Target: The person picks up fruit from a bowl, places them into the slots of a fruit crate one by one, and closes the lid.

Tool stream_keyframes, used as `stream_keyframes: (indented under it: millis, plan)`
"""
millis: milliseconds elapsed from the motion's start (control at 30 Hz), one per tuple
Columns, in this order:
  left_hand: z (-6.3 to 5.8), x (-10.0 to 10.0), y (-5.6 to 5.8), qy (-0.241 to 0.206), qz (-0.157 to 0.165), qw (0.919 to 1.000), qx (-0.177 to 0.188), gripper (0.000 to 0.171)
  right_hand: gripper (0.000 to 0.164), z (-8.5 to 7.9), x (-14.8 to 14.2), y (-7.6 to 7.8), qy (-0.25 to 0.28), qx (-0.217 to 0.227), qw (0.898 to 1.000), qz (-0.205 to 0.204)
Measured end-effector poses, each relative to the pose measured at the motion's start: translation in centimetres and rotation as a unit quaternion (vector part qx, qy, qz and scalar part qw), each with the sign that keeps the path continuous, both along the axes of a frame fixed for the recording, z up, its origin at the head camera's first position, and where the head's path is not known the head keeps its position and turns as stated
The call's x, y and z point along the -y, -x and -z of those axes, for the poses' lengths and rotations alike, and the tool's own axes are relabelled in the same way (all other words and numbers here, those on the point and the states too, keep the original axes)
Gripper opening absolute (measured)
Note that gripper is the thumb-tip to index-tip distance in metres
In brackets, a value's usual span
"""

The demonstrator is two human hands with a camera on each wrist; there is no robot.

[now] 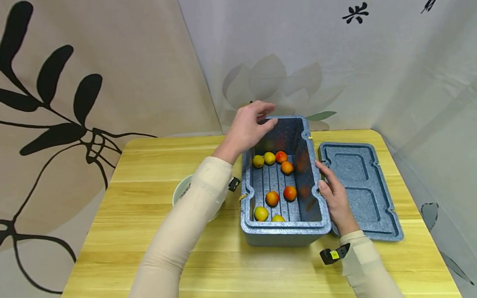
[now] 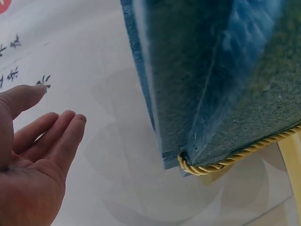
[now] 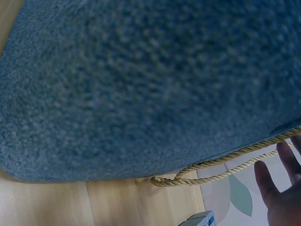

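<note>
A deep blue-grey foam box [image 1: 287, 229] stands on the table with its top uncovered. Several small round fruits lie on its ribbed floor, some yellow [image 1: 261, 213], others orange-red [image 1: 290, 193]. Over the far left of the rim hovers my left hand [image 1: 248, 127], fingers loosely bent and holding nothing; the left wrist view shows this hand [image 2: 40, 165] apart from the box wall [image 2: 263, 80]. At the right side my right hand [image 1: 336, 198] rests along the outer wall, thumb near the rim. Its extended fingers reach by a yellow rope [image 3: 225, 160] in the right wrist view.
Right of the box lies its blue-grey lid [image 1: 354, 190], with two recessed panels facing up. A pale bowl [image 1: 179, 190] sits left of the box, largely covered by my left forearm. Fabric with printed plants [image 1: 138, 60] hangs behind the wooden table [image 1: 144, 188].
</note>
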State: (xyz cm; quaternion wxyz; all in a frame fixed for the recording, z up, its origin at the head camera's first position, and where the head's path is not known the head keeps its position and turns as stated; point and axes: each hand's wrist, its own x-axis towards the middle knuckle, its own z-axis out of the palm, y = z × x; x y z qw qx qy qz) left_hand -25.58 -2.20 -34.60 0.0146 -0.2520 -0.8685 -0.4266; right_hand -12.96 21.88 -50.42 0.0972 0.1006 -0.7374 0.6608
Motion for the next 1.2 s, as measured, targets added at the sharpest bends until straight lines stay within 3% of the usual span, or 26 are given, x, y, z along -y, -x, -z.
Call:
stream_keyframes:
  millis: [167, 333, 567, 767, 1033, 1200]
  plan:
    - [0.1, 1.2, -0.5, -0.033, 0.008, 0.9992, -0.021, 0.034, 0.046, -0.1, 0.2, 0.0, 0.005, -0.003, 1.000, -0.003]
    - [0.3, 2.8, -1.7, -0.070, -0.004, 0.9969, -0.037, 0.035, 0.046, -0.1, 0.3, 0.1, 0.006, -0.003, 1.000, -0.003]
    - [1.0, 5.1, -3.1, -0.149, -0.003, 0.9865, -0.068, 0.033, 0.046, 0.0, 0.3, 0.1, 0.001, 0.000, 1.000, -0.002]
    - [1.5, 6.8, -3.9, -0.189, 0.003, 0.9791, -0.074, 0.033, 0.046, 0.1, 0.1, 0.0, -0.006, -0.002, 1.000, 0.001]
    - [-0.5, 8.3, -6.0, -0.204, -0.022, 0.9758, -0.074, 0.029, 0.046, 0.1, -0.1, 0.1, -0.005, -0.001, 1.000, 0.004]
    - [0.5, 9.8, -6.8, -0.182, -0.060, 0.9795, -0.062, 0.027, 0.045, 0.2, 0.0, 0.1, 0.005, -0.007, 1.000, -0.003]
